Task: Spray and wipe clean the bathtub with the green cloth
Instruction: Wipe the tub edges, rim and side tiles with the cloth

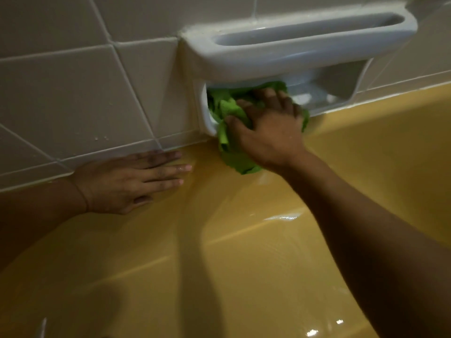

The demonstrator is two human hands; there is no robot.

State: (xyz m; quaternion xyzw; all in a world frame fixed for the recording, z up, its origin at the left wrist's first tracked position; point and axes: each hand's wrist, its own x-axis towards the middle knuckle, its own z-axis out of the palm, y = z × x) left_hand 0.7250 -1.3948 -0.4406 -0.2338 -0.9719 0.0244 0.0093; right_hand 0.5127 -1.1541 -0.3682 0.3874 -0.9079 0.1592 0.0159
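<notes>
Green cloth (228, 111), count one, sits bunched in the recess of the one white ceramic soap dish (305, 45) above the one yellow bathtub (244, 264), with the right hand (268, 132) holding its grip clamped on it. The left hand (127, 184), grip apart and flat, braces on the glossy rim; wetness there could probably let it slide and pitch the person forward.
</notes>
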